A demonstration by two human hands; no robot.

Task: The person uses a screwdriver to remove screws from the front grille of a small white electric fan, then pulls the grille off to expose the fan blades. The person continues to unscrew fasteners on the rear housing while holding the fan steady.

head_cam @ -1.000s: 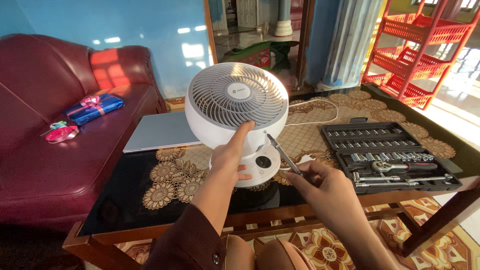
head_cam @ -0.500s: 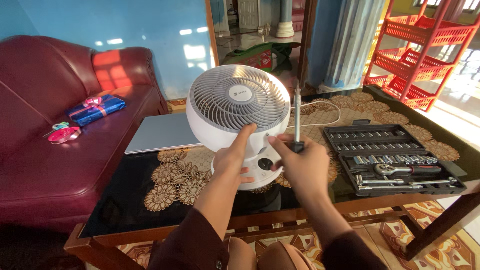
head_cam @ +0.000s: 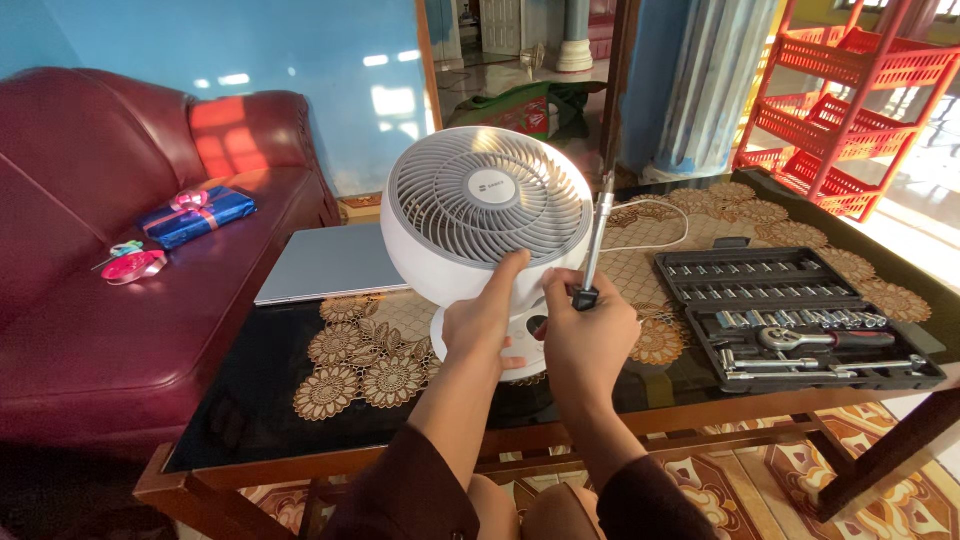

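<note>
A white round fan with a grey grille stands on its base on the dark glass table, facing me. My left hand rests against the fan's lower front, thumb up on the housing. Just right of it, my right hand grips a screwdriver by its black handle. The metal shaft points straight up beside the fan's right rim. The fan's white cord trails off to the right.
An open black socket set case with a ratchet lies at the table's right. A silver laptop lies closed behind the fan at left. Crochet doilies cover the table. A maroon sofa holds wrapped gifts. Red shelving stands back right.
My right hand has swung the screwdriver from a slanted hold to upright and moved in close beside my left hand at the fan's base. The left hand stays on the fan.
</note>
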